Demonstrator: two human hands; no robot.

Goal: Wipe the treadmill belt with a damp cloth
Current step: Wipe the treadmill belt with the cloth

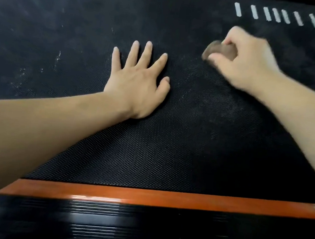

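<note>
The black textured treadmill belt (170, 139) fills most of the view, dusty and smeared with pale marks on its far and left parts. My left hand (139, 82) lies flat on the belt near the middle, fingers straight and spread. To its right, my right hand (244, 60) grips a small bunched brown cloth (220, 50) and holds it down on the belt. That hand and the cloth are blurred. Most of the cloth is hidden inside the fist.
An orange strip (146, 196) runs along the belt's near edge, with a glossy black ribbed side rail (96, 220) below it. Several short white stripes (276, 14) are printed on the belt at the far right.
</note>
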